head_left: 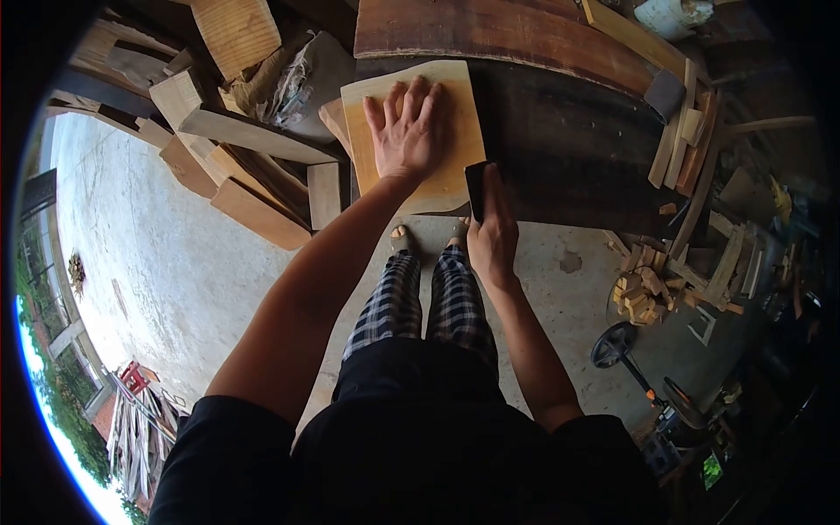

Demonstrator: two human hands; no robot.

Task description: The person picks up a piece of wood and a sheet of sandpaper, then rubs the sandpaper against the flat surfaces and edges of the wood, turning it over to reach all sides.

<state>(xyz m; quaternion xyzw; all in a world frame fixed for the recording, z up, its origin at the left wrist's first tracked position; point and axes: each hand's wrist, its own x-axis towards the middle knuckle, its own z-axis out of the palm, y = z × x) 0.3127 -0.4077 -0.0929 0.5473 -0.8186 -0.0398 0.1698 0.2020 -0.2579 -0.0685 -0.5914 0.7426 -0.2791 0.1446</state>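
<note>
**Board pinned flat, block working its near right edge**

The board (418, 131), a pale yellow slab of wood, is lying flat on the near left corner of the dark bench (569, 149), its long axis running away from the person and its left edge just overhanging the bench. The left hand (408, 131) is resting on the middle of the board, palm down and fingers spread wide, pressing it onto the bench. The right hand (492, 236) is sitting at the board's near right corner, closed around a small dark block (477, 188) that is standing upright against that edge. From the block, the board is lying up and to the left; the block is touching or nearly touching the edge, and I cannot tell which. The right hand is the nearer one to that edge, while the left is covering the board's centre. Left of the bench, offcuts (254, 166) are piling on the concrete floor (157, 254). Right of the bench, more scraps (643, 293) are lying in a heap. Below the bench's near edge, the person's feet are showing.
</note>
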